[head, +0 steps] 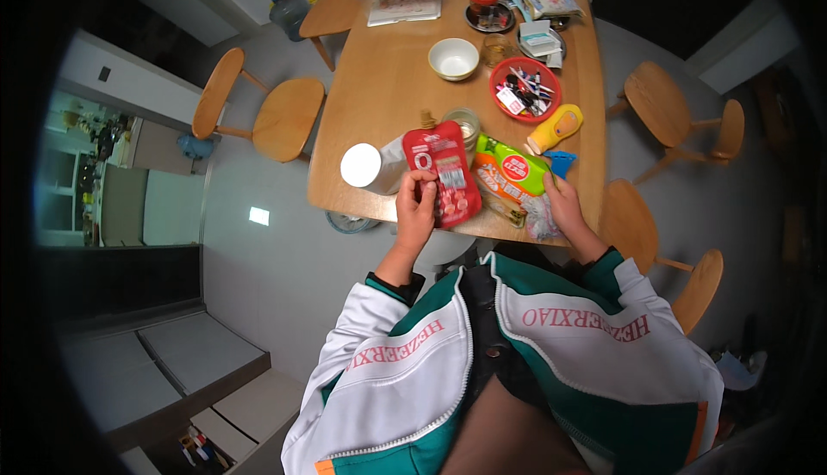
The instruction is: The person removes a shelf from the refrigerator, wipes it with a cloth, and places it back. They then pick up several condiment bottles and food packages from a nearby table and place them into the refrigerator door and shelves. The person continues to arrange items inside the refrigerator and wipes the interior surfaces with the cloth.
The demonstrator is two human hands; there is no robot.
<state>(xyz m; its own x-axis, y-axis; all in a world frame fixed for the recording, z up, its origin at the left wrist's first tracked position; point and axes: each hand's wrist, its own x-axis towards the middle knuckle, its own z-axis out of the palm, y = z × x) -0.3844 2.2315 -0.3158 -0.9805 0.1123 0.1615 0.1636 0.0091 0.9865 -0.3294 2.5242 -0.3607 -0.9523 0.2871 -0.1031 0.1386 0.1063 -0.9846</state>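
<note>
My left hand [417, 210] grips a red spouted pouch [452, 174] with a gold cap, its printed side facing up. My right hand [565, 204] has hold of the right edge of a green and orange food packet [507, 165]. Beneath that packet show a clear-and-brown wrapped item [507, 209] and a crumpled clear plastic bag [541, 216]. A glass jar [464, 125] stands just behind the pouch. To the left, a white-lidded container [362, 166] lies or stands near the table edge; its posture is hard to tell. A yellow squeeze bottle [555, 127] lies beyond the packet, near a blue object [560, 163].
On the wooden table [381, 87] are a white bowl [453, 59], a red basket [497, 97] of pens and small items, a glass cup [497, 50] and a red-lidded jar [483, 0]. Wooden chairs [287, 120] flank the table. A bin [349, 222] stands below its near edge.
</note>
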